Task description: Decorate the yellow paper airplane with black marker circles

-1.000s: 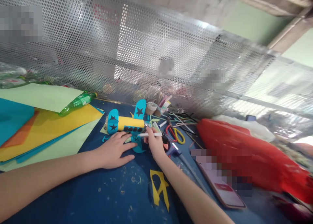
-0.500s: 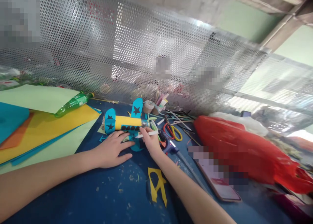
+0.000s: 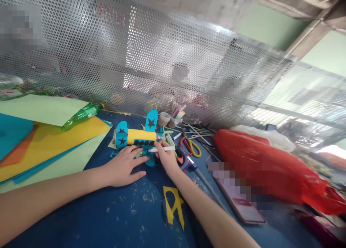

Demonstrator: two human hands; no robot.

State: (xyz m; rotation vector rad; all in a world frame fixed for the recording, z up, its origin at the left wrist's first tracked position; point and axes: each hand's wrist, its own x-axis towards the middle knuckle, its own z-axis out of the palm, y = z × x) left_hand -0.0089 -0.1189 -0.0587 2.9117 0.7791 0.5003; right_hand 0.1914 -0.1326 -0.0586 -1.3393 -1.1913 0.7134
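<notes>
A toy plane with a yellow body [image 3: 142, 135] lies on the blue table, with blue paper wings and tail. Black stars mark the wing and tail, and a row of black ovals runs along its side. My left hand [image 3: 125, 167] rests flat beside it, fingers spread, the fingertips at the plane's near side. Between the fingers of my right hand [image 3: 167, 159] is a white marker [image 3: 168, 148], its tip pointing left over the near blue wing [image 3: 150, 162]. The hands partly cover that wing; whether the tip touches it I cannot tell.
Coloured paper sheets [image 3: 81, 140] and a green bottle [image 3: 82, 116] lie left. Scissors [image 3: 195, 149], a blue glue gun [image 3: 188, 162], a phone [image 3: 243, 201] and a red plastic bag [image 3: 259, 161] are right. Yellow paper scrap [image 3: 173, 206] lies in front; a perforated metal screen [image 3: 162, 53] stands behind.
The marker tip has shifted slightly left and down with my right hand. My left hand stays in about the same place.
</notes>
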